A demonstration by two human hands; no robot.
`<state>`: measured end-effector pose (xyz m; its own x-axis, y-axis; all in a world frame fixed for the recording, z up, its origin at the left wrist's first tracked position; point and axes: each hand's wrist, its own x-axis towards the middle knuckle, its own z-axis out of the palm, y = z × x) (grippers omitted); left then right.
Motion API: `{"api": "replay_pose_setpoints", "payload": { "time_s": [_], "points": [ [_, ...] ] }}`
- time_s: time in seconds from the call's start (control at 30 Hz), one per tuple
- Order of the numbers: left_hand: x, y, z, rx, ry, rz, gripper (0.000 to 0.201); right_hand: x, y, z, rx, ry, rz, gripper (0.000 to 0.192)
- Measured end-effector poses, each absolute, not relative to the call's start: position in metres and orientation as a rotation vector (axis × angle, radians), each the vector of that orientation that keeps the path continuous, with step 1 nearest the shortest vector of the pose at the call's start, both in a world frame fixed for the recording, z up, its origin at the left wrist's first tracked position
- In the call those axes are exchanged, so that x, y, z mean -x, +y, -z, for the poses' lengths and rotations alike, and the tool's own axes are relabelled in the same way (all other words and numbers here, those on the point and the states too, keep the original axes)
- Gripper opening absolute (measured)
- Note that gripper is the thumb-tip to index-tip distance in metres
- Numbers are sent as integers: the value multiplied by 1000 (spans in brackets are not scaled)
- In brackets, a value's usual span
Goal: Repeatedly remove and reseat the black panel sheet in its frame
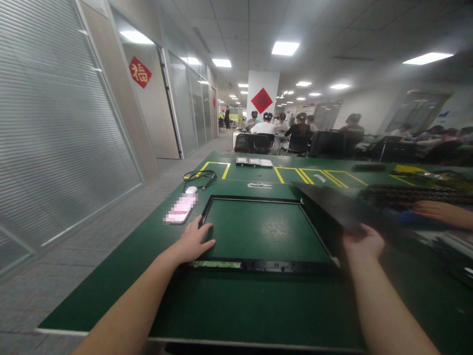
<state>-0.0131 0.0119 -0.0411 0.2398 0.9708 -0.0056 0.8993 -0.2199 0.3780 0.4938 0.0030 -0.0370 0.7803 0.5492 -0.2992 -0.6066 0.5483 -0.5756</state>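
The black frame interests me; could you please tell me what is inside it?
Inside the black frame, green tabletop is visible with a pale patch; anything directly under the frame's borders is covered.

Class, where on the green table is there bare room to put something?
Bare green tabletop shows inside the thin black rectangular frame and between it, the forearms and the near edge. The right side is crowded: the dark flat sheet in the right hand, a co-worker's hand, blurred black parts.
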Motion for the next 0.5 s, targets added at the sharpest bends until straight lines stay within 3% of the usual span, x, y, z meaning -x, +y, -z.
{"api": "replay_pose_setpoints", "payload": {
  "time_s": [0.3, 0.5],
  "points": [
    [11, 17, 30, -2086, 1654, -732, 79, -472, -5, 22, 685, -72, -783, 24],
    [9, 18, 16, -1503, 1445, -1055, 79, -460, -9, 21, 687, -173, -854, 23]
  ]
}}
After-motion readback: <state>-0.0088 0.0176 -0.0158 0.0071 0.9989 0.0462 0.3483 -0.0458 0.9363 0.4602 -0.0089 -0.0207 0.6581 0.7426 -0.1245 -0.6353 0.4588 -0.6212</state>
